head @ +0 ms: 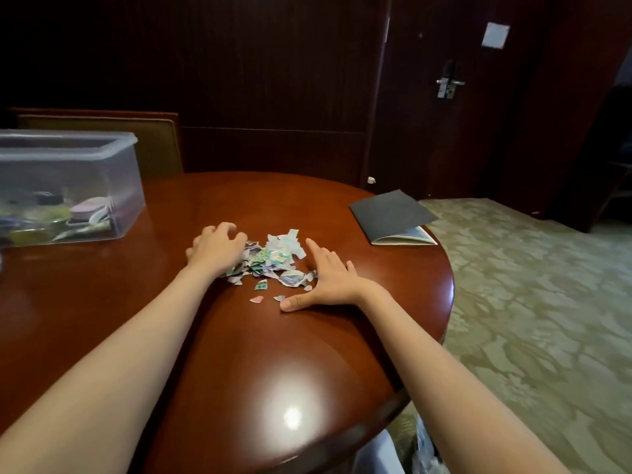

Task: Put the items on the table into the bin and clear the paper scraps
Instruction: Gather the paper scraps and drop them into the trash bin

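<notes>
Where left hand and right hand flank paper scraps, print blurs.

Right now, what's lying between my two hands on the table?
The scraps lie heaped between the left hand and the right hand on the table, a few loose near the right thumb; the head view shows it.

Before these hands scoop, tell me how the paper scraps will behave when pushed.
The paper scraps look thin and light, so probably slide easily on the glossy table. Stray bits near the right hand may escape a sweep.
</notes>
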The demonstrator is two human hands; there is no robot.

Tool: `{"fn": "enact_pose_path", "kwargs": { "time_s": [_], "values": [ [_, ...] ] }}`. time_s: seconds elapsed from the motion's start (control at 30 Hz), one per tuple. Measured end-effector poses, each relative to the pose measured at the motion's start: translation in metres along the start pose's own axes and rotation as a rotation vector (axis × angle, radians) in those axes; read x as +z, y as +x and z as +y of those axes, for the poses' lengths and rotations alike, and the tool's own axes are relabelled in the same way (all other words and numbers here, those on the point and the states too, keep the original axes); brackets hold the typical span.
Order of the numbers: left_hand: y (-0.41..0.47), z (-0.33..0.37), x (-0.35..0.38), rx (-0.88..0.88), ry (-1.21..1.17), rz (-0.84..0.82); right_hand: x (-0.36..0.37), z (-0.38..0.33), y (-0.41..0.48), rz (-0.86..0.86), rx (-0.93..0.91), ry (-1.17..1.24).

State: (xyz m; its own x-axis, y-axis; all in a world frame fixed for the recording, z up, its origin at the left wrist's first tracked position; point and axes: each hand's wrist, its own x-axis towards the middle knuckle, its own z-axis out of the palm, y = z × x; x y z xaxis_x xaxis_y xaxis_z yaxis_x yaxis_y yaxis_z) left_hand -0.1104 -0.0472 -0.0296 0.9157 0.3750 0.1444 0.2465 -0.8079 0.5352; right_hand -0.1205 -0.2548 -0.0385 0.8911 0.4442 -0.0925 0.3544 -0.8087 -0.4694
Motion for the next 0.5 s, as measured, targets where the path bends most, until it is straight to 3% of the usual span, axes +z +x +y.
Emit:
{"fn": "enact_pose_path", "kwargs": {
  "time_s": [0.13,0.27,0.4,0.5],
  "values": [
    [0.006,-0.021,0.004,-0.073,0.073,-0.018,0.003,-0.007,0.014,0.029,0.005,0.001],
    [0.012,-0.017,0.013,0.075,0.094,-0.067,0.004,-0.013,0.034,0.066,-0.004,0.001],
    [0.009,-0.004,0.018,0.313,-0.076,-0.217,0.002,-0.015,0.058,0.07,-0.035,0.02],
    [0.009,-0.005,0.017,0.347,-0.322,-0.229,-0.003,-0.018,0.078,0.027,-0.064,0.037]
  ]
}}
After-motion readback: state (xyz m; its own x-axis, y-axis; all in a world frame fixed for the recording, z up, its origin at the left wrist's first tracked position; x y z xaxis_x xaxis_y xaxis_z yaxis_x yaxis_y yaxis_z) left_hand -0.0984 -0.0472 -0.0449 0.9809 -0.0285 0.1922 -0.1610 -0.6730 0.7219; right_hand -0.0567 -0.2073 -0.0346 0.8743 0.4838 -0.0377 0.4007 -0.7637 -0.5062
